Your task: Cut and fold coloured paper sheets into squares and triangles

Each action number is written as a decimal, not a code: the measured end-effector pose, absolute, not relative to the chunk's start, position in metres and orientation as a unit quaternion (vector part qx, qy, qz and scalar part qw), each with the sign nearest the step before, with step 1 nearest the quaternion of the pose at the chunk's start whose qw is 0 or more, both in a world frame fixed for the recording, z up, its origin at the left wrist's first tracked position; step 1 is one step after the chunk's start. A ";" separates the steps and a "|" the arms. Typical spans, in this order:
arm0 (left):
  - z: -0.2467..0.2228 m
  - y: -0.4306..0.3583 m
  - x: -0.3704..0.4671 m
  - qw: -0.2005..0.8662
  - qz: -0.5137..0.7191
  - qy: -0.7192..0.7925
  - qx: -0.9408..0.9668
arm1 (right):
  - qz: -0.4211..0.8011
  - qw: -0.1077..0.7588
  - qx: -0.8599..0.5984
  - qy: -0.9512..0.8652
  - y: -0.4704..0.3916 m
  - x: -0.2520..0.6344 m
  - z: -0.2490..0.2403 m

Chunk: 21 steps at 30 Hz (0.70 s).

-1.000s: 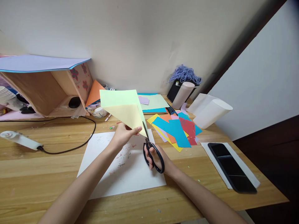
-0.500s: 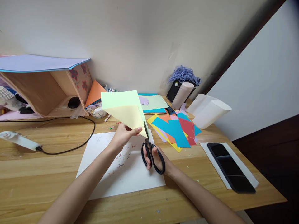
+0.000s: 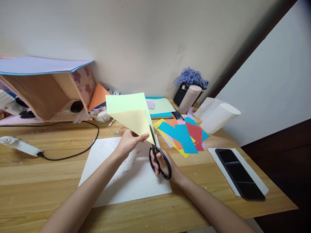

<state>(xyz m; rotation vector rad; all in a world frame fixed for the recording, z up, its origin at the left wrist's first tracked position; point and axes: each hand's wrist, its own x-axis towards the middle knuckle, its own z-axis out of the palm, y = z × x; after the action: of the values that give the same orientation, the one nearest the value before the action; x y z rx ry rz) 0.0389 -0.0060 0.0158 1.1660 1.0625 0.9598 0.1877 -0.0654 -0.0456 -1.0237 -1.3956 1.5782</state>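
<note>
My left hand [image 3: 133,139] pinches a folded sheet of paper [image 3: 126,103], pale green with a pale yellow flap, and holds it above the table. Thumb on top, the other fingers are mostly hidden behind the paper. In my right hand [image 3: 165,163] is a pair of black-handled scissors [image 3: 155,149], with fingers through the loops. The blades point upward and lie at the right edge of the folded paper, near its lower corner. Beneath both hands lies a white sheet [image 3: 131,187] with small coloured marks.
Coloured paper scraps [image 3: 186,134] lie to the right, with a phone [image 3: 240,173] beyond. A curled white sheet [image 3: 218,116] and a pinkish cylinder [image 3: 190,98] stand behind. To the left are a cardboard box [image 3: 48,92], a white corded tool [image 3: 21,147] and its black cable [image 3: 89,149].
The scissors' loops have drawn closer together. The folded paper and both hands have shifted slightly to the right.
</note>
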 end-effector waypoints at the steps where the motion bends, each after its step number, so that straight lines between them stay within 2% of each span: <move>1: 0.016 -0.006 0.039 0.603 0.415 0.459 0.503 | 0.616 0.389 -0.407 -0.551 -0.065 0.188 -0.046; 21: 0.019 -0.010 0.043 0.615 0.406 0.443 0.511 | 0.620 0.391 -0.411 -0.542 -0.063 0.190 -0.046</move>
<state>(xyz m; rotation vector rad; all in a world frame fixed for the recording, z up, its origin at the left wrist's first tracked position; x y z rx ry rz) 0.0427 -0.0098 0.0185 1.1761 1.0202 0.9341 0.1899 -0.0627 -0.0460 -1.0436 -1.3755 1.5751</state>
